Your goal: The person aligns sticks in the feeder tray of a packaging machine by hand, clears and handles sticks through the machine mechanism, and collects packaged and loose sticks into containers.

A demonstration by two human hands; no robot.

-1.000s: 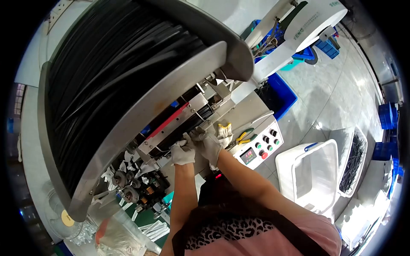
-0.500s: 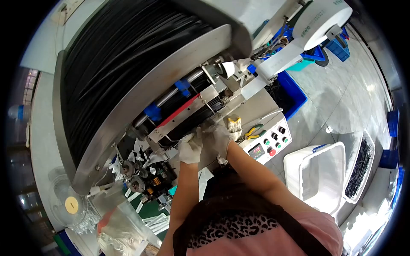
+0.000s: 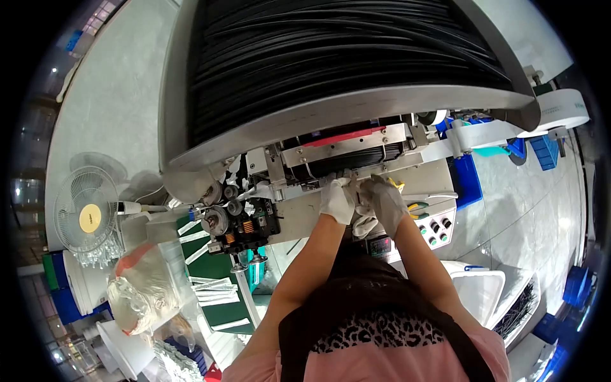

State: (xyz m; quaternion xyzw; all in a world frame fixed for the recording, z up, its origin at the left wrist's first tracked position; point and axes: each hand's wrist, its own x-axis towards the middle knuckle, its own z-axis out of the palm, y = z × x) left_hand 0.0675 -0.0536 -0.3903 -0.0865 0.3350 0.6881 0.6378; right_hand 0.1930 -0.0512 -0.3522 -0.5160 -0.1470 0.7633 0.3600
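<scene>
Both my hands wear white gloves and meet at the front edge of a metal machine, just below a slot of black strands (image 3: 356, 160). My left hand (image 3: 337, 198) is closed at the slot's lower edge, its fingertips against the strands. My right hand (image 3: 386, 202) is closed beside it, with the fingers curled downward. What either one pinches is hidden or too small to make out. Between my wrists lies a crumpled white cloth or glove (image 3: 365, 223). Pliers with yellow and green handles (image 3: 417, 210) lie right of my right hand.
A large metal hopper (image 3: 356, 102) full of black strands (image 3: 356, 44) stands ahead. The control panel (image 3: 439, 230) is at right, a white bin (image 3: 480, 290) below it. Geared mechanism (image 3: 238, 219), fan (image 3: 89, 216) and green tray (image 3: 216, 286) are at left.
The view has rotated, so the machine now lies nearly level and more of the left side shows, including the fan. Both hands stay at the slot, with the right hand's fingers now more curled.
</scene>
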